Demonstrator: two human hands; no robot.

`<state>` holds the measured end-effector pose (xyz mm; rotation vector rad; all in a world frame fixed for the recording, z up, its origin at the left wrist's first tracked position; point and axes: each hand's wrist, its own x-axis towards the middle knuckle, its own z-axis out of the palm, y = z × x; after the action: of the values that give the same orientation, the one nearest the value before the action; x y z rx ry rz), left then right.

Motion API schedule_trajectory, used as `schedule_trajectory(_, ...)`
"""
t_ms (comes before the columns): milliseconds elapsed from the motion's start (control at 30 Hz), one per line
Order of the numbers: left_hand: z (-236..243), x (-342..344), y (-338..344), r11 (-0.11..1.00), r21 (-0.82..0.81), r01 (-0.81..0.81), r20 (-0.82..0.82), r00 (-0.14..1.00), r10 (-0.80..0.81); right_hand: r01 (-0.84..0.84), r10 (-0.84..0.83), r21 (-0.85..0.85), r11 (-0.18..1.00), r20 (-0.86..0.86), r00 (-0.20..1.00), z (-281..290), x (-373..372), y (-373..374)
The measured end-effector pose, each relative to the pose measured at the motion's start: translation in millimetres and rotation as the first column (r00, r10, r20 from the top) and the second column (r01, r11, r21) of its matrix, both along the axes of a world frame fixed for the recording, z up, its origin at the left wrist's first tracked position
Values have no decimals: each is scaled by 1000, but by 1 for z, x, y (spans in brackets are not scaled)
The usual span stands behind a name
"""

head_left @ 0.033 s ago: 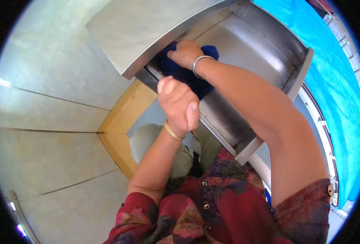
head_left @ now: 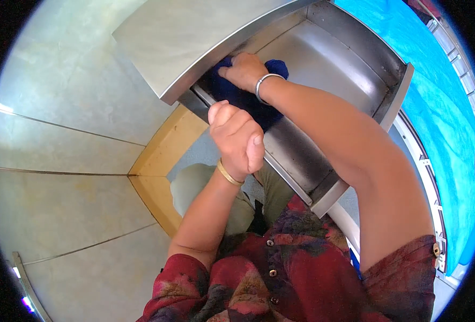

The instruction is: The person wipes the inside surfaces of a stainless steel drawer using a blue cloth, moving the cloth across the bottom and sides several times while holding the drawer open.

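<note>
A metal drawer (head_left: 350,72) is pulled out from under a steel top, its inside worn and stained in the corners. My left hand (head_left: 236,135) is closed around the drawer's near side edge, knuckles up. Inside the drawer, toward the steel top, my right hand (head_left: 244,71) presses on a bunched dark blue cloth (head_left: 248,102) with fingers curled into it. Part of the cloth lies hidden beneath that hand and wrist. Some of my right fingertips are out of sight in its folds.
The steel top (head_left: 184,40) overhangs the drawer's far left end. Grey panels (head_left: 71,209) with a yellow-tan base strip (head_left: 157,155) stand on the left. Bright blue sheeting (head_left: 436,107) hangs at the right beside a white metal rail (head_left: 428,177). My knees are below the drawer.
My right hand has shifted very slightly left on the cloth, and the right elbow a little to the right. My left hand and the drawer stay put.
</note>
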<state>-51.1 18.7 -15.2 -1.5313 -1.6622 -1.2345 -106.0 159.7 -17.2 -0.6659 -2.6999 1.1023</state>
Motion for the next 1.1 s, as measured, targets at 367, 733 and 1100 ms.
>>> schedule_trajectory(367,0,-2,-1,999,14,35,25,999,-36,-22,26,85,996,-48,999,2,1,3)
schedule_trajectory(733,2,-4,-3,1000,-7,18,1,1000,-18,-73,100,206,976,-125,987,17,0,-15)
schedule_trajectory(1100,3,-4,-4,1000,2,22,5,1000,-22,-66,88,190,980,-109,990,-3,-6,-3)
